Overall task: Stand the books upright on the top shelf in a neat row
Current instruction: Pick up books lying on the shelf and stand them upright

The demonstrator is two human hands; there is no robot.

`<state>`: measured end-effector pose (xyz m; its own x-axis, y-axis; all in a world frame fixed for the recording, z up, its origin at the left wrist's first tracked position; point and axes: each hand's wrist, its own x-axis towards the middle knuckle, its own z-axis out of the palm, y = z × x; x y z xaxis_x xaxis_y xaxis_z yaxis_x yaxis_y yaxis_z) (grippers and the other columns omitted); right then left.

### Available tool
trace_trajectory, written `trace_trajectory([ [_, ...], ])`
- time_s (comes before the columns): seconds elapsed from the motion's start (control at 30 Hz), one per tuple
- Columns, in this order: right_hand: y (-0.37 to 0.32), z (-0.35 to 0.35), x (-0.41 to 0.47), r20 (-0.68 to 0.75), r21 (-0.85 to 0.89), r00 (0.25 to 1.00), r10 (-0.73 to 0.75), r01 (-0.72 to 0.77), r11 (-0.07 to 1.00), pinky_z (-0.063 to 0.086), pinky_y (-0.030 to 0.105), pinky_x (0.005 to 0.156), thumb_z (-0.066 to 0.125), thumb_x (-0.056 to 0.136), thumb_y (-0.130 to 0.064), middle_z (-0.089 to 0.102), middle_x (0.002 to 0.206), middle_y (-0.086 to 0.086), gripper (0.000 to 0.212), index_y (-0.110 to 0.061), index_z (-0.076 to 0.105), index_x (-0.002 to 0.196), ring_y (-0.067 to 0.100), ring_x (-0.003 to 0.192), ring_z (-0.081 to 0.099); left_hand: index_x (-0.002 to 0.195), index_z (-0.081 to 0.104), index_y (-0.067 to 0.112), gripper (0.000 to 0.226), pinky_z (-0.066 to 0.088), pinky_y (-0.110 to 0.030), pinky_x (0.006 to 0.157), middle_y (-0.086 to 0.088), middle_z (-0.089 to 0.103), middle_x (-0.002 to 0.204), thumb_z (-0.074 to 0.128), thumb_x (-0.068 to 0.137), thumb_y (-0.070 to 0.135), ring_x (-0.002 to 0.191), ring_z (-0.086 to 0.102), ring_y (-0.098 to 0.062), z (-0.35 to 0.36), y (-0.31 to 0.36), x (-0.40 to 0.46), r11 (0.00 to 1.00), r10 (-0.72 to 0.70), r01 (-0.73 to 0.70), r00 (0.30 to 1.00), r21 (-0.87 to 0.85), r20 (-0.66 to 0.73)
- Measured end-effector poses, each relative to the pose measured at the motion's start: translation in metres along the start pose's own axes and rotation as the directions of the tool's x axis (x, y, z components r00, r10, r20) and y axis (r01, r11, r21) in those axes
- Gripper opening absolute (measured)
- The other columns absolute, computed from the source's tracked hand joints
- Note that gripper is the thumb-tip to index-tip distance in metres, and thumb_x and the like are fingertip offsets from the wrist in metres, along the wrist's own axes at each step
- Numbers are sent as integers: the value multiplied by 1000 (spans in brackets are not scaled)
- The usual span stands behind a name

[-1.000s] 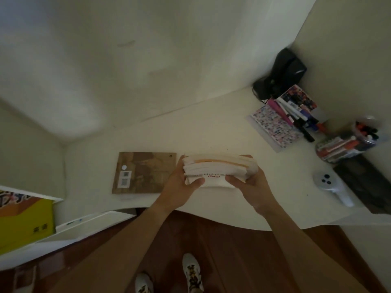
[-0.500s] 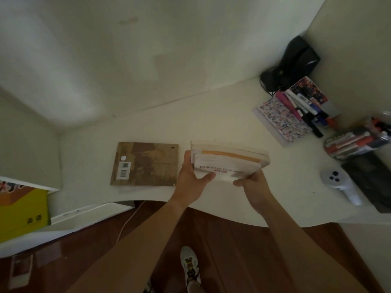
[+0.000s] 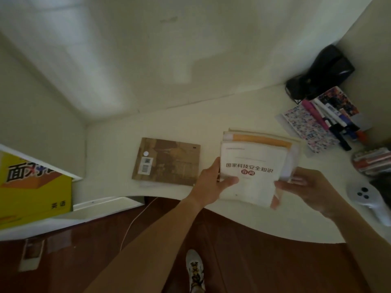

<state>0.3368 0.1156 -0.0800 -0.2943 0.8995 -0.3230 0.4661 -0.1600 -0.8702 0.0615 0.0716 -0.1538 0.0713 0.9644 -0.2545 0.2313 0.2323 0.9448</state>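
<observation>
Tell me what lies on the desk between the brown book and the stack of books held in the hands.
In the head view, only bare white desk lies between the brown book and the stack of books; nearer the edge, the left hand fills that gap.

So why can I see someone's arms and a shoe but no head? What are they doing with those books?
The camera sits on the person's head and looks down, so you see what they see: their own arms, the floor and one shoe. No robot here, just two bare hands. The left hand and right hand each grip a side of a small stack of books; the top one is white with red writing. Below it is a white desk. A brown book lies flat on it beside the stack. To the right are pens and a patterned notebook, plus a white controller. A yellow book shows at the far left.
</observation>
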Motion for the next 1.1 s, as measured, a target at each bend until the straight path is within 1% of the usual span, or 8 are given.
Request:
trace_trajectory([
  [0.13,-10,-23,-3,-14,12,998,58,-58,998,54,35,96,83,77,-20,79,109,-6,37,-20,77,114,6,101,73,136,57,25,46,56,-21,93,12,69,130,76,94,26,114,65,-3,18,4,8,987,-96,97,995,-128,19],
  [0.27,-2,-46,-7,-122,29,983,136,-134,991,56,42,90,87,49,-72,77,113,-3,94,-20,71,126,15,103,74,128,61,23,39,55,-22,91,7,70,125,76,93,14,118,66,-15,31,4,20,969,-202,183,974,-163,-106],
  [0.43,5,-77,-29,-309,6,937,166,-172,985,55,58,94,70,91,-23,74,111,-1,29,-26,70,120,24,103,70,122,62,13,38,60,-32,91,-2,72,124,80,89,16,113,69,-20,38,-7,32,969,-221,238,955,67,-197],
  [0.6,36,-108,-61,-293,84,924,247,-232,969,53,68,90,69,88,-40,71,126,-1,41,-40,65,129,33,114,69,140,52,16,61,45,-41,111,-5,54,139,77,90,40,131,51,-24,18,-6,24,866,-64,150,980,477,-191],
  [0.67,36,-106,-71,-293,163,918,267,-227,960,50,70,94,69,87,-35,69,131,2,46,-36,64,132,34,119,66,155,38,20,79,32,-44,122,-6,40,156,71,91,53,145,36,-27,-19,-9,5,750,-30,104,992,653,-123],
  [0.8,17,-66,-66,-218,325,931,292,-212,921,54,59,93,68,82,-24,70,128,8,34,-29,75,116,31,115,69,157,40,15,107,27,-61,122,-19,30,165,63,76,81,152,27,-41,-104,-45,-27,395,325,-115,945,911,-22],
  [0.93,8,-14,-49,-125,409,939,320,-245,879,62,34,81,60,90,-11,77,111,5,27,-13,75,112,21,96,75,164,21,35,119,18,-67,122,-10,5,174,38,68,103,160,8,-33,-150,-70,-56,264,95,-67,994,962,44],
  [1.1,3,11,-44,-102,415,943,315,-248,876,62,35,84,62,88,-12,76,115,8,34,-7,71,121,24,100,74,156,39,26,89,53,-57,99,-17,39,163,84,79,29,146,46,-38,-149,-103,-89,149,251,-179,958,973,137],
])
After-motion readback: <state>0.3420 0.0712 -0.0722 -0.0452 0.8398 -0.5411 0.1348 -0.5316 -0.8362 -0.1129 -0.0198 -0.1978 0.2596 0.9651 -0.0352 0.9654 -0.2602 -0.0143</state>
